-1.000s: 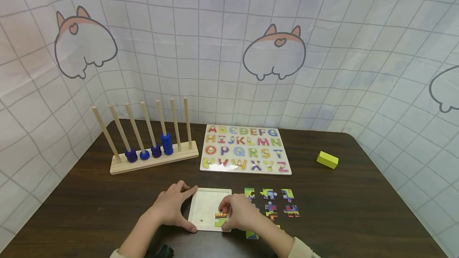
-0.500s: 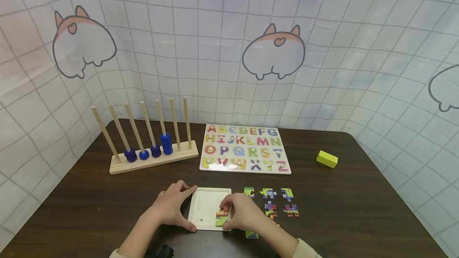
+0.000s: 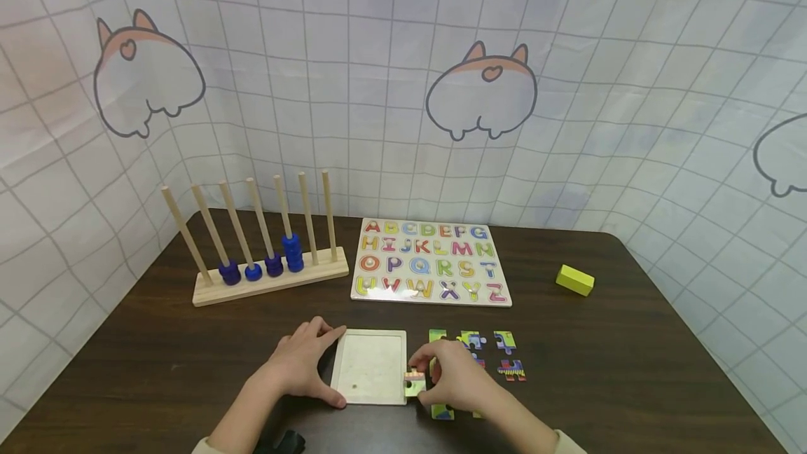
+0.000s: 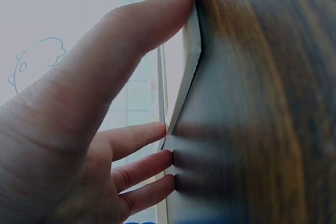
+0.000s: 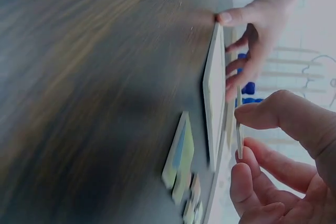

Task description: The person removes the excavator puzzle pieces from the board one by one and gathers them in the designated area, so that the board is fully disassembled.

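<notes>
My left hand (image 3: 302,364) lies at the left side of a square pale wooden puzzle tray (image 3: 368,364). Its thumb and index fingertip touch the tray's two left corners, fingers spread; the left wrist view shows the tray's edge (image 4: 190,59) against the thumb. Between thumb and fingers, my right hand (image 3: 459,378) pinches a green jigsaw piece (image 3: 414,385) with an orange strip, just off the tray's right edge. In the right wrist view the piece (image 5: 240,137) appears edge-on, raised above the table. Bare board shows inside the tray. Several jigsaw pieces (image 3: 511,370) lie right of it, some hidden by my right hand.
Behind the tray lies an alphabet peg board (image 3: 431,263). A wooden peg stand (image 3: 271,277) with blue rings is at the back left. A yellow block (image 3: 575,280) lies at the right. A dark object (image 3: 290,442) sits at the front edge.
My right hand has lifted the jigsaw piece from the tray's lower right corner and moved right with it, past the tray's edge. My left hand has stayed in place.
</notes>
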Demonstrator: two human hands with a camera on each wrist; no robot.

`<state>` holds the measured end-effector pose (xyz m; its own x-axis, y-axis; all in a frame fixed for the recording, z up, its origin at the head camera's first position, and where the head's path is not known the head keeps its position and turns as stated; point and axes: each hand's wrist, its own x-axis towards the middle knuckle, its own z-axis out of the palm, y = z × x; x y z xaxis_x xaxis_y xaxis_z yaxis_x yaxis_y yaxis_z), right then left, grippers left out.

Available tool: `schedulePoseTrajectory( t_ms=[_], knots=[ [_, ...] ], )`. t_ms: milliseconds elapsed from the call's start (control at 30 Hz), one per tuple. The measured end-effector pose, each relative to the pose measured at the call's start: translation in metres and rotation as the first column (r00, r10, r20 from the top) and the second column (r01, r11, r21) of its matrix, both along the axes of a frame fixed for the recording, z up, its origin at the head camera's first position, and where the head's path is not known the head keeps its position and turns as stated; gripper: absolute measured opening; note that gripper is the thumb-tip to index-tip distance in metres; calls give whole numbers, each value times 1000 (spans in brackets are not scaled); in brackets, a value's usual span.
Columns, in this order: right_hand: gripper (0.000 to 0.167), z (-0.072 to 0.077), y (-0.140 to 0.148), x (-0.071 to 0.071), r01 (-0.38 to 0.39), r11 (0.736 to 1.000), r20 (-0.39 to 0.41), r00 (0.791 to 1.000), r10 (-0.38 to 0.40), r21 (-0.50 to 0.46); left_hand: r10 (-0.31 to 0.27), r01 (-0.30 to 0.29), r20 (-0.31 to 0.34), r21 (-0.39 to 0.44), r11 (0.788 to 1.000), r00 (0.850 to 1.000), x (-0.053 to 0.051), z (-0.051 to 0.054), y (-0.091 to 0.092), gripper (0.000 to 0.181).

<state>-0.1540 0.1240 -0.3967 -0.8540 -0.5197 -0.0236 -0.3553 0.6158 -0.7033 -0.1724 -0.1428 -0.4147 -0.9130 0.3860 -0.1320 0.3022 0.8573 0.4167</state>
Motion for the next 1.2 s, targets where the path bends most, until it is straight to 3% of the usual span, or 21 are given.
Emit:
schedulePoseTrajectory(
  t_ms=[600, 867, 1200],
  knots=[
    [35, -2, 69, 12, 50, 998, -31, 998, -49, 37, -5, 5, -13, -5, 1000, 1000, 1, -1, -1, 108],
    [36, -3, 96, 17, 100, 995, -6, 995, -99, 29, -4, 4, -1, 6, 1000, 1000, 1, 0, -1, 107],
    [36, 0, 124, 21, 85, 996, -13, 996, -85, 33, 2, -2, 2, 14, 1000, 1000, 1, 0, -1, 107]
  ],
)
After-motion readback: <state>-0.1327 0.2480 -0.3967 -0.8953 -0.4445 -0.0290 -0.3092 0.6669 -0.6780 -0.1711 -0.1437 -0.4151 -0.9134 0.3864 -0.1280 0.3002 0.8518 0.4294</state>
